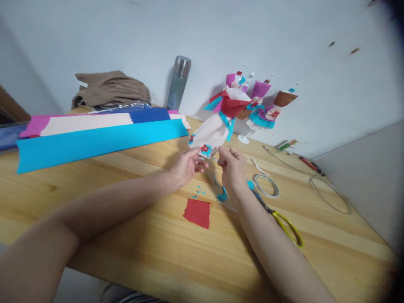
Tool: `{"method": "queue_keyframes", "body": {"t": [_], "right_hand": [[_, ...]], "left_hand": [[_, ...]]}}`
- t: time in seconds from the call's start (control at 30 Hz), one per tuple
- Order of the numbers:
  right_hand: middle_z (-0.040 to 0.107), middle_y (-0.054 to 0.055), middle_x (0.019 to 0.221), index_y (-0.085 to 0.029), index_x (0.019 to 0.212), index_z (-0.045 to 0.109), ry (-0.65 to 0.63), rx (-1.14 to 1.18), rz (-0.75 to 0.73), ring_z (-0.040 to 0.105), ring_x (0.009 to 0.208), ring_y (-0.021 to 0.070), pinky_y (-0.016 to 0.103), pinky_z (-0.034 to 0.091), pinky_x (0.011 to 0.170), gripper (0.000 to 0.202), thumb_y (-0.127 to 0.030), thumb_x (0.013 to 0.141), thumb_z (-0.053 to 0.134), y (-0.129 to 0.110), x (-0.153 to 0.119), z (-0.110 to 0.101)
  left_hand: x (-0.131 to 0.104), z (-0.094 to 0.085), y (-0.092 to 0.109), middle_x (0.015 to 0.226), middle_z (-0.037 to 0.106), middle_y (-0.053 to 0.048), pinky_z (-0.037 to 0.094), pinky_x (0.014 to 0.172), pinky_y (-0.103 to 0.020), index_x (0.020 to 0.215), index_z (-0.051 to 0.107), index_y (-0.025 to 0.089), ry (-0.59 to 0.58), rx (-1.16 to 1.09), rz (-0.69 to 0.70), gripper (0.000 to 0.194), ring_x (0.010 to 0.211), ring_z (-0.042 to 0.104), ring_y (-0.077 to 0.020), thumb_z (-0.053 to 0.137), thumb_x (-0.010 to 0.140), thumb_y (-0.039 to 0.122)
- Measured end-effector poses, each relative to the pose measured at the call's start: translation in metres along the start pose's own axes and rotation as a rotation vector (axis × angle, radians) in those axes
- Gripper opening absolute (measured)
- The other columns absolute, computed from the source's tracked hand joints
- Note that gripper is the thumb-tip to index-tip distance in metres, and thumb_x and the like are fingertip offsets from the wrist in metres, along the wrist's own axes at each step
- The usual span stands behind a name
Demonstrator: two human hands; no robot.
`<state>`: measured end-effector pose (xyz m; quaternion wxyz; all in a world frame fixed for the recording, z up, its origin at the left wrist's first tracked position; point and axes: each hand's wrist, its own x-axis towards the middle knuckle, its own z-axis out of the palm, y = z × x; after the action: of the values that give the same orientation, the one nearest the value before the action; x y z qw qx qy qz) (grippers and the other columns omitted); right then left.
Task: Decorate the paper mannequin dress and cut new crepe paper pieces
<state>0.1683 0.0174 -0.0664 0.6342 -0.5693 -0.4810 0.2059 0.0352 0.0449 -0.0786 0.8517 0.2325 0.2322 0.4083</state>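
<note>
A paper doll in a red top and a long white skirt is in front of me, its hem towards me. Red and turquoise paper flowers decorate the hem. With thumb above and fingers below, my left hand pinches the hem beside one flower. My right hand is closed in a pinch at the hem's right edge; what lies between its fingertips is hidden. Below the hands are a red crepe paper piece and turquoise scraps.
Yellow-handled scissors lie by my right forearm, near a tape roll. Crepe paper rolls stretch across the left. Behind stand a flask, a brown cloth and more paper dolls. A cable and red-handled tool lie right.
</note>
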Motion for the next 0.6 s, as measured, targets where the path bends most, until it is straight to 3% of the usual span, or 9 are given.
{"method": "queue_keyframes", "body": {"t": [0.13, 0.3, 0.43, 0.6], "right_hand": [[0.038, -0.007, 0.055, -0.023, 0.065, 0.056, 0.052, -0.147, -0.102, 0.036, 0.052, 0.0120, 0.029, 0.030, 0.053, 0.021, -0.036, 0.071, 0.071, -0.002, -0.010, 0.003], [0.047, -0.003, 0.060, -0.023, 0.077, 0.065, -0.022, -0.403, -0.433, 0.047, 0.060, 0.0165, 0.033, 0.038, 0.062, 0.004, -0.024, 0.080, 0.063, 0.000, -0.021, 0.005], [0.060, 0.002, 0.070, -0.023, 0.088, 0.072, -0.109, -0.510, -0.641, 0.053, 0.064, 0.0188, 0.037, 0.043, 0.068, 0.015, -0.020, 0.085, 0.057, 0.005, -0.021, 0.004], [0.059, 0.003, 0.069, -0.022, 0.080, 0.071, -0.122, -0.547, -0.653, 0.054, 0.065, 0.0191, 0.037, 0.045, 0.070, 0.018, -0.016, 0.083, 0.054, 0.006, -0.019, 0.001]], "left_hand": [[-0.001, 0.001, 0.001, 0.071, 0.064, -0.002, 0.037, 0.046, -0.021, 0.091, 0.063, 0.013, 0.005, -0.005, 0.004, 0.011, 0.051, 0.060, -0.0105, 0.054, 0.092, 0.020], [-0.001, 0.002, 0.003, 0.071, 0.064, -0.003, 0.036, 0.045, -0.021, 0.088, 0.063, 0.013, 0.008, -0.034, -0.011, 0.017, 0.052, 0.058, -0.0095, 0.049, 0.095, 0.020], [0.001, 0.000, 0.003, 0.066, 0.062, -0.002, 0.032, 0.044, -0.022, 0.087, 0.063, 0.013, 0.023, -0.061, -0.025, 0.022, 0.050, 0.053, -0.0095, 0.048, 0.097, 0.025], [0.005, -0.004, 0.001, 0.068, 0.063, -0.003, 0.032, 0.046, -0.023, 0.087, 0.061, 0.015, 0.005, -0.045, -0.015, 0.020, 0.053, 0.055, -0.0111, 0.048, 0.096, 0.026]]}}
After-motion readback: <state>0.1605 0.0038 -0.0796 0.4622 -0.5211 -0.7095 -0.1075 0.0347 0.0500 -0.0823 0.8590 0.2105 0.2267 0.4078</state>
